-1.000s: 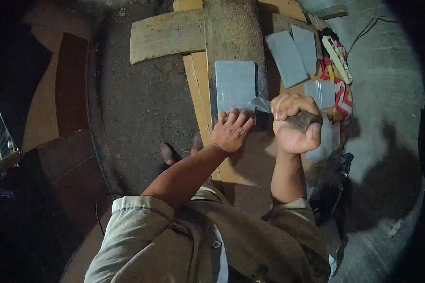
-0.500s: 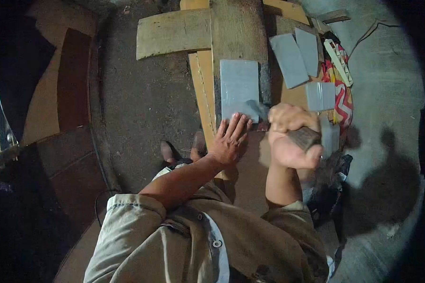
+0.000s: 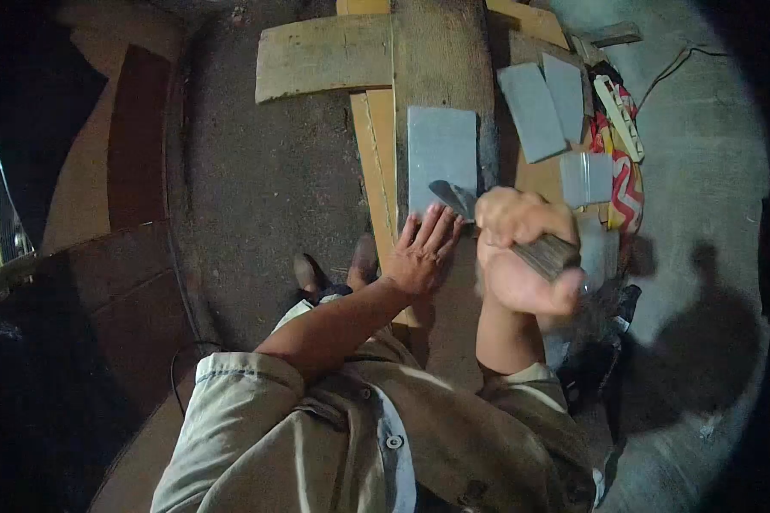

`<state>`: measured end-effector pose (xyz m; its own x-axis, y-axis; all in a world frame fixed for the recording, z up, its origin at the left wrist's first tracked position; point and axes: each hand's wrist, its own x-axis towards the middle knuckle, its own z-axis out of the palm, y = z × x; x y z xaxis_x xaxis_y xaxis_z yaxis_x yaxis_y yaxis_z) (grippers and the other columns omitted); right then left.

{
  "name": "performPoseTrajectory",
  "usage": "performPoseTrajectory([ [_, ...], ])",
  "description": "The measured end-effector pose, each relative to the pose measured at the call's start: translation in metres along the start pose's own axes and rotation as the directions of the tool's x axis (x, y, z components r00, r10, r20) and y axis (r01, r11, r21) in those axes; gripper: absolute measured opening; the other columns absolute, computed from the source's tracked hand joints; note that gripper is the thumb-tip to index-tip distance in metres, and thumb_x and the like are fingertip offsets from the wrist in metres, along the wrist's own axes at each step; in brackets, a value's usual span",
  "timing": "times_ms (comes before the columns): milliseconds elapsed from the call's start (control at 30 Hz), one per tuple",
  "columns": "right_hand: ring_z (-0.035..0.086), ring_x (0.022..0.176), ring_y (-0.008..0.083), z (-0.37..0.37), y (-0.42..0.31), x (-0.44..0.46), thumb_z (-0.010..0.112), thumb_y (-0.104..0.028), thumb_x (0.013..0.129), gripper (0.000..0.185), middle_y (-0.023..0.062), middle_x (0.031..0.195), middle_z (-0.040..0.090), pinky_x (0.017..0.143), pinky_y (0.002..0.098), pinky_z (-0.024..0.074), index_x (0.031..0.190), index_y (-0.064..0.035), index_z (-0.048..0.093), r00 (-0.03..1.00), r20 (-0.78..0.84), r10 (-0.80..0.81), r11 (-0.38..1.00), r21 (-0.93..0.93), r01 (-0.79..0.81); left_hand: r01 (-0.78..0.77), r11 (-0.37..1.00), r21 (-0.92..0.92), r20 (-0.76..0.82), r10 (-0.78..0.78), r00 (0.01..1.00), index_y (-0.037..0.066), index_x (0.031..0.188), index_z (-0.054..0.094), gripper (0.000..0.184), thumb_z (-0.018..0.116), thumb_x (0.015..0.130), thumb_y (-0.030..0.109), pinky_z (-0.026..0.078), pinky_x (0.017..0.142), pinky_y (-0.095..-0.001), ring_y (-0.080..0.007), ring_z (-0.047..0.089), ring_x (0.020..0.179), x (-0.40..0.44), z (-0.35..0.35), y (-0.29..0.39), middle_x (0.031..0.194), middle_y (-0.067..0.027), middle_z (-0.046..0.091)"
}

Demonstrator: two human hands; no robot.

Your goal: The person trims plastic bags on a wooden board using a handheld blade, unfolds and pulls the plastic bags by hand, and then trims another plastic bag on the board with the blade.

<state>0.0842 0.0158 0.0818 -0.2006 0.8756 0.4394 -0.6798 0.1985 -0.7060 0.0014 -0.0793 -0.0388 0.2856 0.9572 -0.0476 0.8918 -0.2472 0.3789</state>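
Note:
A pale grey rectangular sheet (image 3: 441, 154) lies flat on a long wooden board (image 3: 441, 60). My left hand (image 3: 421, 252) is spread, its fingertips resting at the sheet's near edge. In my right hand (image 3: 526, 248), closed in a fist, is a knife with a wooden handle (image 3: 549, 255). Its dark, broad blade (image 3: 453, 197) points left over the lower right part of the sheet, close to my left fingertips. Whether the blade touches the sheet I cannot tell.
More grey sheets (image 3: 532, 113) lie to the right of the board, near a clear plastic-looking piece (image 3: 586, 178). Beyond are a white slotted strip (image 3: 619, 118) and a red, yellow and white cloth (image 3: 629, 192). A curved wooden piece (image 3: 323, 58) sits at the upper left.
The whole view has shifted slightly. The knife blade, blurred before, shows clearly now and reaches a little farther up over the sheet. My left hand stays at the near edge.

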Motion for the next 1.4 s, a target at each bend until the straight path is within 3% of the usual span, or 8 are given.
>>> performPoseTrajectory([
  [133,0.041,0.057,0.0205,-0.015,0.010,0.003,0.045,-0.055,0.086,0.054,0.0101,0.067,0.045,0.057,0.0344,0.0338,0.080,-0.0015,0.045,0.996,0.087,0.004,0.981,-0.191,0.013,0.035,0.995,-0.089,0.044,-0.031,0.999,0.007,0.148,0.019,0.074,0.049,0.083,0.026,0.017,0.112,-0.0525,-0.0320,0.013,0.143,0.000,0.002,0.001,0.153,-0.0144,0.017],
  [300,0.043,0.061,0.0201,-0.005,-0.015,0.002,0.052,-0.059,0.084,0.060,0.0099,0.068,0.047,0.059,0.0328,0.0361,0.078,0.0012,0.047,0.998,0.039,-0.043,0.999,-0.030,0.045,-0.003,1.000,0.014,0.052,0.002,0.999,0.008,0.148,0.020,0.073,0.049,0.084,0.026,0.014,0.112,-0.0521,-0.0334,0.015,0.142,0.000,0.003,-0.001,0.151,-0.0154,0.022],
  [467,0.043,0.059,0.0197,-0.030,-0.005,0.002,0.050,-0.059,0.085,0.061,0.0098,0.066,0.046,0.057,0.0330,0.0354,0.078,0.0014,0.048,1.000,0.002,0.015,0.988,-0.157,-0.015,-0.014,0.999,-0.049,-0.055,0.012,0.998,0.009,0.149,0.016,0.077,0.050,0.082,0.024,0.015,0.112,-0.0524,-0.0338,0.014,0.142,0.000,0.005,-0.001,0.153,-0.0149,0.018],
  [533,0.042,0.058,0.0196,-0.024,-0.012,0.003,0.051,-0.058,0.085,0.060,0.0096,0.065,0.046,0.057,0.0331,0.0357,0.078,0.0014,0.048,0.997,0.017,-0.069,0.988,-0.135,0.070,0.000,1.000,0.015,0.138,-0.002,0.990,0.008,0.149,0.013,0.082,0.053,0.080,0.023,0.015,0.111,-0.0529,-0.0342,0.013,0.143,0.003,-0.009,-0.001,0.153,-0.0153,0.017],
  [1000,0.041,0.060,0.0189,-0.048,-0.016,0.002,0.044,-0.056,0.087,0.054,0.0086,0.066,0.045,0.058,0.0337,0.0337,0.081,-0.0022,0.046,1.000,0.015,-0.018,0.966,-0.257,0.022,-0.019,1.000,-0.022,-0.022,0.018,1.000,0.006,0.148,0.016,0.078,0.052,0.084,0.030,0.014,0.110,-0.0585,-0.0385,0.010,0.142,-0.002,0.017,0.001,0.153,-0.0182,0.012],
  [1133,0.043,0.061,0.0192,-0.052,-0.011,-0.004,0.042,-0.055,0.088,0.053,0.0093,0.068,0.047,0.058,0.0340,0.0349,0.082,-0.0024,0.047,0.997,0.056,-0.059,0.973,-0.218,0.070,-0.025,0.983,0.183,0.216,-0.015,0.976,0.004,0.148,0.013,0.078,0.051,0.087,0.034,0.012,0.111,-0.0561,-0.0332,0.001,0.144,-0.009,0.011,0.006,0.155,-0.0145,0.006],
  [1300,0.044,0.061,0.0195,-0.027,-0.019,-0.008,0.050,-0.057,0.085,0.057,0.0103,0.068,0.048,0.057,0.0334,0.0362,0.081,0.0000,0.048,0.995,-0.004,-0.098,0.984,-0.148,0.096,0.027,0.999,0.044,0.006,-0.027,1.000,0.003,0.145,0.026,0.075,0.055,0.083,0.033,0.013,0.112,-0.0529,-0.0350,0.007,0.143,-0.010,0.014,0.011,0.154,-0.0180,0.008],
  [1400,0.043,0.062,0.0207,-0.012,-0.015,-0.019,0.049,-0.056,0.086,0.056,0.0111,0.068,0.047,0.058,0.0344,0.0367,0.082,0.0000,0.048,0.999,0.027,-0.030,0.999,-0.023,0.031,0.036,0.999,0.000,0.061,-0.036,0.997,0.001,0.139,0.038,0.067,0.056,0.083,0.033,0.013,0.112,-0.0527,-0.0360,0.009,0.142,-0.011,0.013,0.014,0.153,-0.0190,0.012],
])
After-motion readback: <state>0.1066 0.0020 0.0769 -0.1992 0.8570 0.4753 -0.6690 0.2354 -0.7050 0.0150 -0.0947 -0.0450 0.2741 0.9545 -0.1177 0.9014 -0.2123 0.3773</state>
